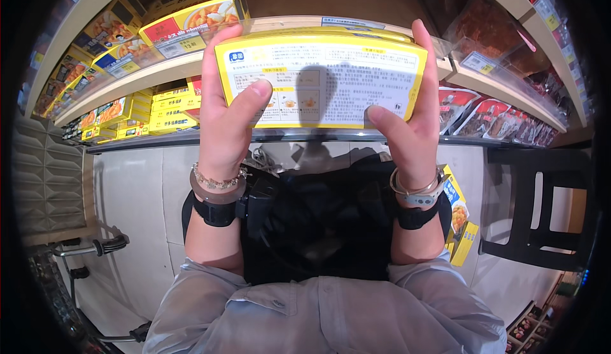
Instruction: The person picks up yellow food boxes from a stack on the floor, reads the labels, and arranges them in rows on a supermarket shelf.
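Both hands grip a yellow-edged cardboard food box [324,87] by its short ends, in front of a store shelf. My left hand [229,91] has its thumb on the printed panel and its fingers along the left end. On the right end, my right hand [413,106] holds on in the same way, thumb over the lower corner. The panel facing me bears dense writing and small cooking pictures. At least one more yellow carton edge shows behind the top of this box; how many boxes are held I cannot tell. The shelf's price rail [281,21] runs just beyond it.
Yellow curry boxes [195,17] stand on the upper shelf at left, with more stacked boxes [167,110] below. Red-and-clear food packs [496,118] fill the lower right shelf. Several yellow boxes [460,244] lie on the floor by my right forearm. A black plastic stool [522,211] stands at right.
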Tool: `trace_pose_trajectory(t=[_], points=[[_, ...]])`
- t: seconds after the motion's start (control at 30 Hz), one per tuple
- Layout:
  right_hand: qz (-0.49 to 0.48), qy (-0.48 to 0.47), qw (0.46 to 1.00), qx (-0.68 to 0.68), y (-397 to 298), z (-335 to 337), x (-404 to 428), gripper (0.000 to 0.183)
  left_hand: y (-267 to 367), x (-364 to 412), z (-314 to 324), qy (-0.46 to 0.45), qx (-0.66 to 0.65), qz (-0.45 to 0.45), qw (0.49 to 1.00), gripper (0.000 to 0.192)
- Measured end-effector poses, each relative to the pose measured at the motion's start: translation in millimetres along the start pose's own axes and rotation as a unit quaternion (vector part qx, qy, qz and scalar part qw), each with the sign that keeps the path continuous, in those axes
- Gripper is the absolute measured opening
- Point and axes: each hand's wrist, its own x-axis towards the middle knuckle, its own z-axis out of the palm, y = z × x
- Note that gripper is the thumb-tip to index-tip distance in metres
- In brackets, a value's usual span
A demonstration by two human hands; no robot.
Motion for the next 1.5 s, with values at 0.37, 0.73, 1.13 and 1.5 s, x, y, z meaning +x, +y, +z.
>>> trace_pose_trajectory(t=[0.37,0.73,1.13,1.5], points=[[-0.007,0.006,0.999,-0.033,-2,2,0,0.081,-10,4,-4,-0.026,-0.024,-0.043,0.998,0.062],[-0.233,0.076,0.924,-0.292,-1,15,-4,0.057,-63,3,-2,-0.015,-0.328,-0.197,0.924,0.052],[-0.221,0.009,0.946,-0.236,2,32,-12,0.041,-80,1,-13,-0.092,-0.395,-0.18,0.896,0.074],[-0.17,0.056,0.964,-0.198,-3,21,-12,0.033,-95,6,-20,-0.161,-0.378,-0.224,0.884,0.073]])
